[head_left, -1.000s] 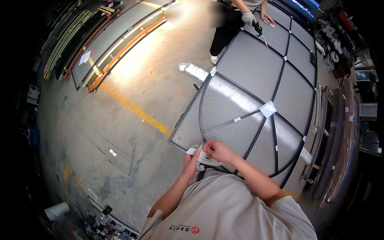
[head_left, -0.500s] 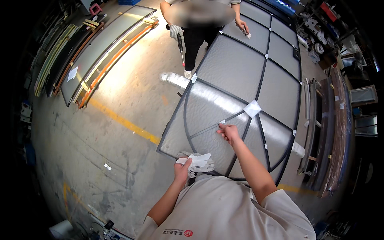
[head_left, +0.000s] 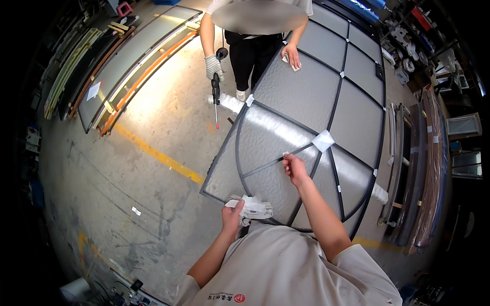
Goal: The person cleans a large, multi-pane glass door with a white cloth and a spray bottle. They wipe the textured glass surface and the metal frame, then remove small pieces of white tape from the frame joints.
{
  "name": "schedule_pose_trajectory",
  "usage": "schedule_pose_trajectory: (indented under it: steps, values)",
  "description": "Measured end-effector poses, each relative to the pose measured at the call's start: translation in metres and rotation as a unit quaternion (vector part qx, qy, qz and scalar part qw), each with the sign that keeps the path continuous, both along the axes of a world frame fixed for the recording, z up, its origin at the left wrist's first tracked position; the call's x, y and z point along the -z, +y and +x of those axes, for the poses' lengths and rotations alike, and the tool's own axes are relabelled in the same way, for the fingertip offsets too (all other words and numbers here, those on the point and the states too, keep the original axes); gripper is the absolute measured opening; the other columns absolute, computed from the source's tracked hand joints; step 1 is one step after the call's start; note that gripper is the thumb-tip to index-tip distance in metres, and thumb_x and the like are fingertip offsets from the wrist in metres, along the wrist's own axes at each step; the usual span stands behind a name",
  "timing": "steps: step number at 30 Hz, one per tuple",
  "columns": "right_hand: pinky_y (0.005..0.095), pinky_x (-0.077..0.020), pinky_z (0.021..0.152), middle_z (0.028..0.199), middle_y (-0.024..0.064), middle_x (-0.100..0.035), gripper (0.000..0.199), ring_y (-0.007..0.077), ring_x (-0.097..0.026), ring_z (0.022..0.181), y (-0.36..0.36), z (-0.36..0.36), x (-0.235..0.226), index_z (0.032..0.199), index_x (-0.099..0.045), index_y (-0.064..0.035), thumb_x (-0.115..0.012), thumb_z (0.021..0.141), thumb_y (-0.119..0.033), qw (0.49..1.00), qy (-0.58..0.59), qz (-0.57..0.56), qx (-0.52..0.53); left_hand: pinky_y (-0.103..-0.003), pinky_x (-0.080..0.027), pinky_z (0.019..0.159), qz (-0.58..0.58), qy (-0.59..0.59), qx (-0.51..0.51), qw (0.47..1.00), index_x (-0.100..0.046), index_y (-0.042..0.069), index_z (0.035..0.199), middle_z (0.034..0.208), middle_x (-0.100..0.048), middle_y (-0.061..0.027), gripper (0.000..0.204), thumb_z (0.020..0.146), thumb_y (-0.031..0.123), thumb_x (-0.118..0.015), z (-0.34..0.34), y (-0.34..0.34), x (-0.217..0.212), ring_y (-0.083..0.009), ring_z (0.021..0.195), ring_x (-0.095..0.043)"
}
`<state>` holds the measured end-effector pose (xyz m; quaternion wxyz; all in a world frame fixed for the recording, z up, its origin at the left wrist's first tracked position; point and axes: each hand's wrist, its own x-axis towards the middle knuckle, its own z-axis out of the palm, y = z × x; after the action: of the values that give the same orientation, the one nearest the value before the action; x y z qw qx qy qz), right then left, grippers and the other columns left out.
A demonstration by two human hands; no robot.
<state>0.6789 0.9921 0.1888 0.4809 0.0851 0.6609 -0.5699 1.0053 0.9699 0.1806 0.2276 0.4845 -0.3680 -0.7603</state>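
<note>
Where the slanted bar (head_left: 265, 166) crosses the near-left part of the glass panel (head_left: 301, 84), a small white tag (head_left: 285, 153) shows at your right hand (head_left: 295, 169). Thumb and finger are close together there; can't tell if they pinch the tag or just press it. A second ago that hand was back with the left at the paper; now your hands are well apart, so work has shifted out to the bar. Your left hand (head_left: 232, 217) is clamped on a white paper bundle (head_left: 254, 207) by the panel's near edge, right of its near-left corner. Beyond the tag, a white diamond patch (head_left: 322, 141) covers the bars' junction. Farther up, the co-worker's bare hand (head_left: 292, 52) has come nearer along the panel's left edge, on a white wipe (head_left: 292, 64). Their gloved hand (head_left: 213, 66) now holds a black-handled tool (head_left: 216, 92) farther out, off that edge.
</note>
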Motion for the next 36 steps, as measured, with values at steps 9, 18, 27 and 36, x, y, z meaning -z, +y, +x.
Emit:
schedule_pose_trajectory:
  steps: [9, 18, 27, 36]
  values:
    - [0.0377, -0.0490, 0.061, 0.073, 0.0085, -0.068, 0.024, 0.0215, -0.063, 0.063, 0.031, 0.088, -0.068, 0.094, -0.067, -0.0052, -0.070, 0.102, -0.027, 0.848, 0.222, -0.112, -0.467, -0.029, -0.054, 0.087, 0.022, 0.061, 0.054, 0.996, -0.070, 0.004, 0.119, 0.108, -0.073, -0.0019, 0.024, 0.108, 0.024, -0.070, -0.050, -0.017, -0.021, -0.0105, 0.098, -0.067]
    - [0.0493, -0.0573, 0.076, 0.084, 0.0182, -0.075, 0.047, 0.0388, -0.074, 0.082, 0.068, 0.060, -0.091, 0.087, -0.072, -0.0038, -0.080, 0.092, -0.049, 0.780, 0.402, 0.144, -0.457, -0.029, -0.055, 0.084, 0.008, 0.026, 0.080, 0.996, -0.071, 0.002, 0.113, 0.105, -0.075, -0.0039, 0.015, 0.104, 0.013, -0.074, -0.059, -0.006, -0.016, -0.0123, 0.093, -0.069]
    - [0.0392, -0.0561, 0.069, 0.086, 0.0091, -0.077, 0.030, 0.0242, -0.074, 0.076, 0.217, -0.095, 0.010, 0.101, -0.072, -0.0049, -0.076, 0.099, -0.035, 0.908, 0.351, 0.218, -0.073, -0.033, -0.057, 0.087, 0.026, 0.000, 0.091, 0.995, -0.072, -0.001, 0.115, 0.108, -0.076, -0.0066, 0.019, 0.105, 0.016, -0.073, -0.052, 0.002, -0.016, -0.0157, 0.098, -0.071]
    - [0.0284, -0.0572, 0.074, 0.144, 0.0033, -0.068, 0.040, 0.0139, -0.072, 0.102, 0.136, -0.122, -0.008, 0.146, -0.066, -0.0187, -0.068, 0.108, -0.032, 0.992, 0.046, -0.067, 0.094, -0.032, -0.055, 0.087, -0.005, -0.026, 0.132, 0.991, -0.073, 0.000, 0.114, 0.108, -0.076, -0.0058, 0.019, 0.105, 0.017, -0.073, -0.049, 0.016, -0.013, -0.0145, 0.098, -0.070]
